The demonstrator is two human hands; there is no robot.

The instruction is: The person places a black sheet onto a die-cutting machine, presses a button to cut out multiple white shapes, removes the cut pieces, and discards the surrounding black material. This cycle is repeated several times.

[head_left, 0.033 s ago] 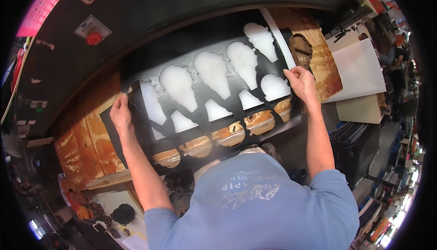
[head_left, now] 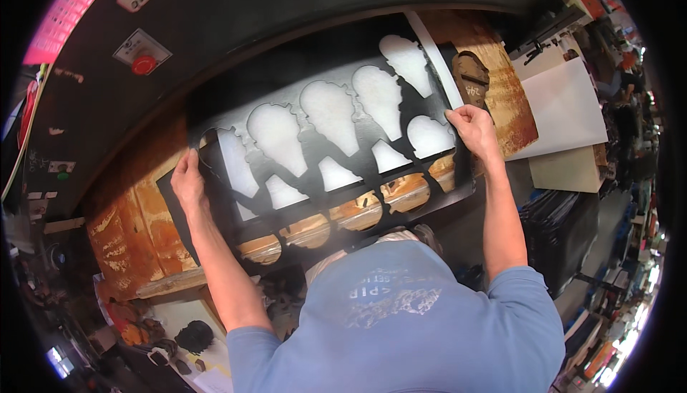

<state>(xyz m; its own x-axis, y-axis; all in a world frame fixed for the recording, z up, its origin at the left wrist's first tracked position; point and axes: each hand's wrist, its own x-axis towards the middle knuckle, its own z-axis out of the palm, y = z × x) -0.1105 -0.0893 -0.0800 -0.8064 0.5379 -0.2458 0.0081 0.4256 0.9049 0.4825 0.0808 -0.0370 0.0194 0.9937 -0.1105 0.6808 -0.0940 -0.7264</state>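
A black sheet [head_left: 368,135] with several rounded, tapering cut-outs is stretched between my hands. My left hand [head_left: 188,182] pinches its left edge, fingers closed. At the right edge, my right hand [head_left: 472,129] grips the sheet between thumb and fingers. A white board [head_left: 328,115] shows through most of the cut-outs, and its pale edge strip [head_left: 438,60] runs along the right side. Brown wood shows through the openings at the near edge. Just beyond my right hand lies a dark brown, sole-shaped piece [head_left: 472,81] with pale markings.
A black machine beam [head_left: 250,6] spans the far side, with a red push button [head_left: 144,64] on it. The worn wooden work surface [head_left: 136,228] extends to both sides. Large white sheets [head_left: 562,110] and a dark stack [head_left: 562,221] stand at the right.
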